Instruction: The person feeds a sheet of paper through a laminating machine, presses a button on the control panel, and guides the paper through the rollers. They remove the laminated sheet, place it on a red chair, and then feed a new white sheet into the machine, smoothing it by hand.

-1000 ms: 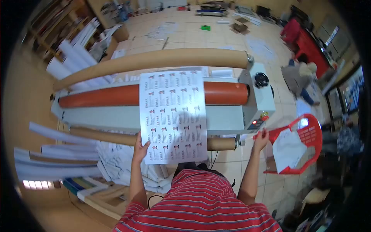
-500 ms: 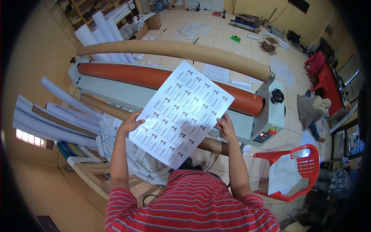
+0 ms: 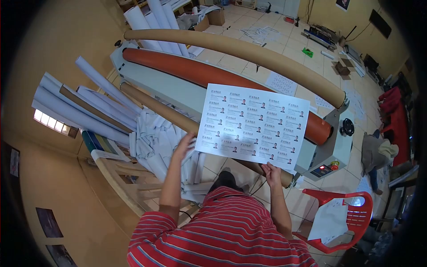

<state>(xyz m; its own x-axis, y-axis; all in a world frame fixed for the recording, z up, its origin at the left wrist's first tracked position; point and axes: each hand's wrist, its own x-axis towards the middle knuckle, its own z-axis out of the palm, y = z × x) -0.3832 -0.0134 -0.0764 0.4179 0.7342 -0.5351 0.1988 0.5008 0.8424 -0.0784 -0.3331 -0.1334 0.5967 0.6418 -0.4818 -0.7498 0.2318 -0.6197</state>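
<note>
A white sheet printed with rows of small cards, each bearing a tiny portrait, is held up in front of me. My left hand grips its lower left edge, and my right hand pinches the bottom edge towards the right. Behind the sheet lies a wide roller machine with an orange-red roller and a brown roll above it. The sheet covers part of the orange-red roller. My fingers behind the paper are hidden.
At the machine's right end are a black knob and a red button. A red chair holding a white sheet stands at right. Long paper rolls and heaped paper tubes lie left. Another person bends down at far right.
The printed sheet has turned from a steep diagonal to nearly level and shifted right in the view. Both hands still hold it. My view has swung, so the room appears shifted.
</note>
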